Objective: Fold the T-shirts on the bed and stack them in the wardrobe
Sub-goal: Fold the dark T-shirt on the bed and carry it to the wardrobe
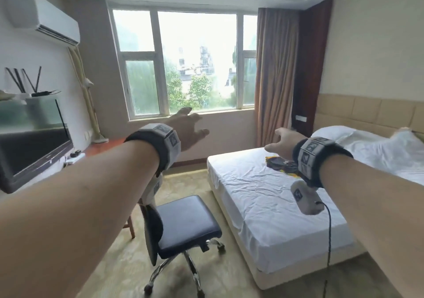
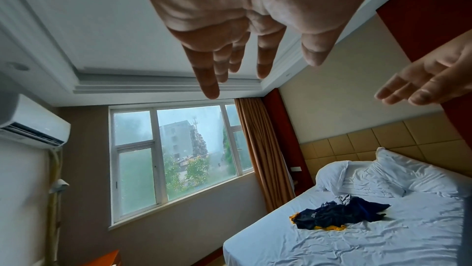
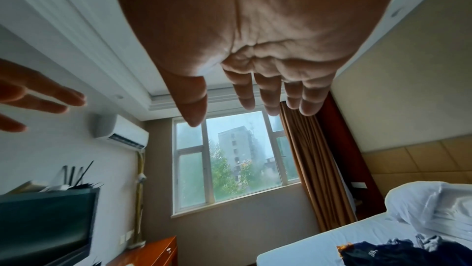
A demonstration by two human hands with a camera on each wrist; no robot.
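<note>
I can read no words, brand names or numbers anywhere in front of me. The grey bands strapped round my wrists [image 1: 168,140] carry square black-and-white marker patterns, which are shapes and not letters. The crumpled dark navy T-shirt with yellow trim [image 2: 332,215] on the white bed sheet [image 2: 357,246] has a small pale print that may be lettering, too blurred to make out.

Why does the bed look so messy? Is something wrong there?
Nothing is broken, but the T-shirts lie in a crumpled dark heap with yellow bits on the bed, not folded. The pillows are rumpled and the sheet is wrinkled. Both hands are up in the air, holding nothing.
</note>
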